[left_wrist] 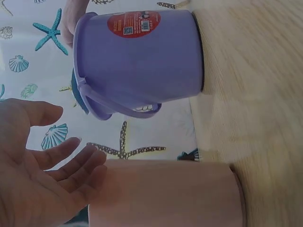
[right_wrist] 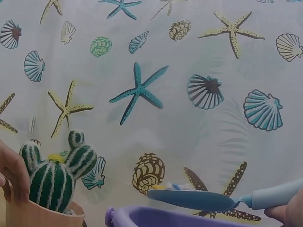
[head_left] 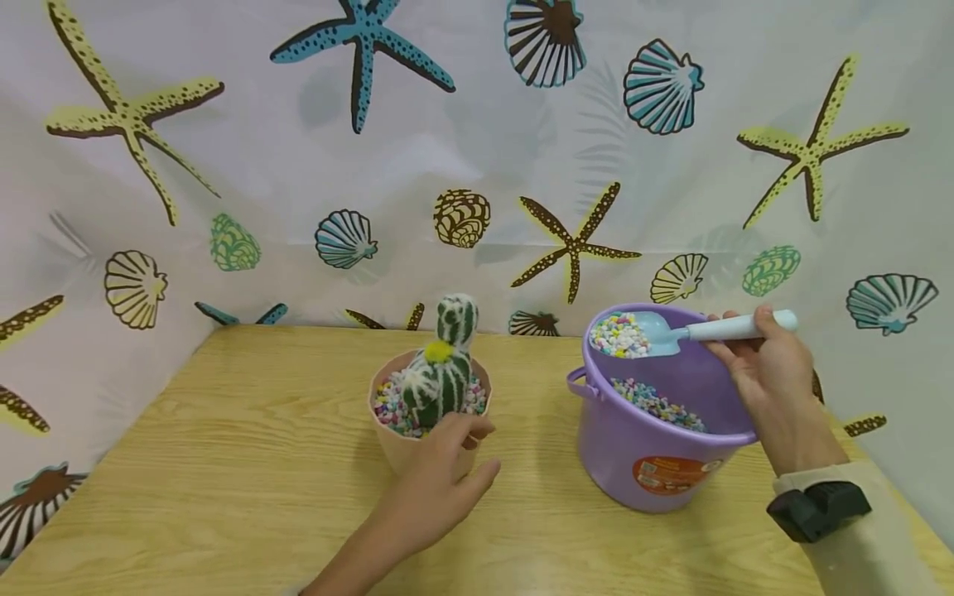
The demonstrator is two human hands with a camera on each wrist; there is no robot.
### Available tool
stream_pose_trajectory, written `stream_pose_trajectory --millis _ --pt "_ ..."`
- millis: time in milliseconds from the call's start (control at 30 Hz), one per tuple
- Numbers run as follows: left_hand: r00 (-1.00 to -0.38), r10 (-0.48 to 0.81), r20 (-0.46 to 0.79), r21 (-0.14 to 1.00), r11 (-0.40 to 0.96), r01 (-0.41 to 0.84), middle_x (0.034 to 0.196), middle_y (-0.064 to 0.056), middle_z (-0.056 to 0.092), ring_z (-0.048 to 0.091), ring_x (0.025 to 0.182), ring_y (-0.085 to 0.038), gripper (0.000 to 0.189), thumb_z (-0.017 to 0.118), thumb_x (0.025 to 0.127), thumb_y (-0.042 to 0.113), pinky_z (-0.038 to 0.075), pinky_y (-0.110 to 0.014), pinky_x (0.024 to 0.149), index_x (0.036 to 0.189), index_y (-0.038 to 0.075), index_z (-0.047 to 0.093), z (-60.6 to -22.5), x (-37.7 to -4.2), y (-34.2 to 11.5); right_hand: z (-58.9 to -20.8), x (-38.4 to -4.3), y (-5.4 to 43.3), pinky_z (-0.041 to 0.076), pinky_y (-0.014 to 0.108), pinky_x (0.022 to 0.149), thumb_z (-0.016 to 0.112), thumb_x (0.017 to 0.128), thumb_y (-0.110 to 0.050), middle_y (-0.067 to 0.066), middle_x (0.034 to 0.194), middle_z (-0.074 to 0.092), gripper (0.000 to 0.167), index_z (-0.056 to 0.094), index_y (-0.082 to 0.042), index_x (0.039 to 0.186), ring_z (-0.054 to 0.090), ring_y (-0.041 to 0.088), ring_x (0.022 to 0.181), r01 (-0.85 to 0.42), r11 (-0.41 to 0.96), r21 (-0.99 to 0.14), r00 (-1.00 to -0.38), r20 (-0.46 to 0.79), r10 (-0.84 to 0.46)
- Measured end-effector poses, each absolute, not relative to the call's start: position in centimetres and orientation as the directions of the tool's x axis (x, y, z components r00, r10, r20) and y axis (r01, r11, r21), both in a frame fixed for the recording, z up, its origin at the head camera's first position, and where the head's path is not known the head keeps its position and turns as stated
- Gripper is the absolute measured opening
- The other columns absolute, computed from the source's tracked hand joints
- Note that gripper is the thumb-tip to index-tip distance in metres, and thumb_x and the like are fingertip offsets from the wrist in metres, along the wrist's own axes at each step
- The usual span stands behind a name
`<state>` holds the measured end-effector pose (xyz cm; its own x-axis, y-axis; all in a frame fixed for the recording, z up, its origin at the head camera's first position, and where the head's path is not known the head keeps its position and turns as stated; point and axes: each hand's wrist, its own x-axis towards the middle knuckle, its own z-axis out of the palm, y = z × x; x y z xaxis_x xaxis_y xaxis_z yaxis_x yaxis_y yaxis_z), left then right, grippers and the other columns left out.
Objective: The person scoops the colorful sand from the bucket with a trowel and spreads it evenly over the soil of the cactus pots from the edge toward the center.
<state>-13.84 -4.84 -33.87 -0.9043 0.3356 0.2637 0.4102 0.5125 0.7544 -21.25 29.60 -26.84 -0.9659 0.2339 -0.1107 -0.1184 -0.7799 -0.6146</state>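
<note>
My right hand [head_left: 775, 372] grips the handle of a light blue trowel [head_left: 659, 333] whose blade carries a heap of small multicoloured pebbles [head_left: 620, 336]. The blade is over the left part of a purple bucket [head_left: 648, 463], which holds more pebbles [head_left: 659, 404] at its bottom. In the right wrist view the trowel [right_wrist: 199, 199] lies roughly level above the bucket rim. My left hand [head_left: 443, 480] is at the near side of a peach flowerpot [head_left: 395, 447], fingers loosely bent and holding nothing. A green cactus [head_left: 440, 381] with white stripes and a yellow flower stands in the pot among coloured pebbles.
A wooden table [head_left: 224, 463] bears both containers, the pot to the left of the bucket. Behind it hangs a white curtain [head_left: 447, 157] printed with starfish and shells. The bucket's purple handle [left_wrist: 123, 109] hangs down on the side towards the pot.
</note>
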Motion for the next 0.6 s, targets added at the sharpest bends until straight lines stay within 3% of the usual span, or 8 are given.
stream_pose_trajectory --millis 67,300,600 --pt "-0.915 0.318 0.250 0.766 0.512 0.388 0.109 -0.003 0.055 0.051 0.098 -0.017 0.022 0.062 0.093 0.016 0.048 -0.035 0.084 0.114 0.011 0.059 -33.9 -13.6 -5.4 -26.8 -21.3 29.4 0.017 0.044 0.111 0.041 0.100 -0.026 0.008 0.131 0.036 0.047 0.022 -0.028 0.143 0.016 0.026 0.146 -0.113 -0.777 -0.619 -0.968 -0.107 0.226" --pt "-0.944 0.223 0.242 0.760 0.562 0.328 0.099 0.001 0.055 0.049 0.090 -0.011 0.014 0.063 0.092 0.016 0.046 -0.031 0.079 0.105 0.012 0.060 -34.0 -13.2 -7.7 -26.7 -21.5 28.5 0.015 0.044 0.112 0.039 0.100 -0.026 0.009 0.131 0.035 0.048 0.019 -0.026 0.144 0.018 0.022 0.145 -0.084 -0.776 -0.626 -0.970 -0.128 0.208" --pt "-0.923 0.128 0.363 0.669 0.654 0.353 0.095 -0.006 0.054 0.050 0.084 -0.014 0.029 0.074 0.083 0.014 0.047 -0.028 0.072 0.105 0.004 0.058 -34.2 -14.4 -10.6 -26.6 -21.5 27.2 0.017 0.045 0.113 0.036 0.101 -0.027 0.008 0.150 0.021 0.047 0.018 -0.026 0.144 0.021 0.027 0.145 -0.055 -0.765 -0.642 -0.974 -0.133 0.182"
